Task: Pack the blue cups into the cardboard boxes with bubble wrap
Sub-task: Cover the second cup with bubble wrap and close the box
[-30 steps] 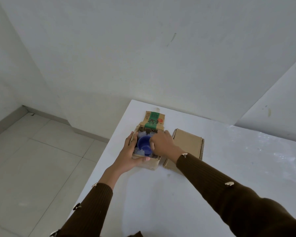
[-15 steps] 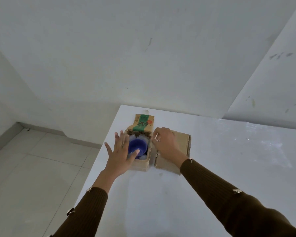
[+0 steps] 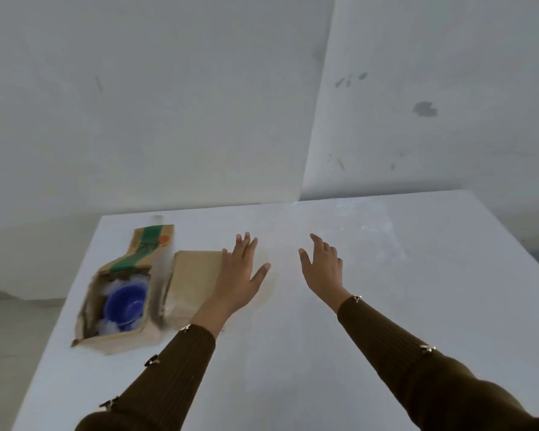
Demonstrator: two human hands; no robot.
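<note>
An open cardboard box (image 3: 122,335) stands at the table's left side, its flap with green tape folded back. Inside it a blue cup (image 3: 125,303) lies on white bubble wrap (image 3: 114,286). A second cardboard box (image 3: 193,279), closed, sits right beside it. My left hand (image 3: 240,275) hovers over the closed box's right edge, fingers spread and holding nothing. My right hand (image 3: 322,267) is further right over the bare table, also spread and holding nothing. Both sleeves are dark brown.
The white table (image 3: 293,353) runs to the walls at the back; its left edge drops to a tiled floor (image 3: 10,337). A sheet of clear bubble wrap (image 3: 364,231) lies faintly visible at the far right of the table.
Both hands let go of the open box and moved right, away from it. The view has swung right, so the boxes now sit at the left.
</note>
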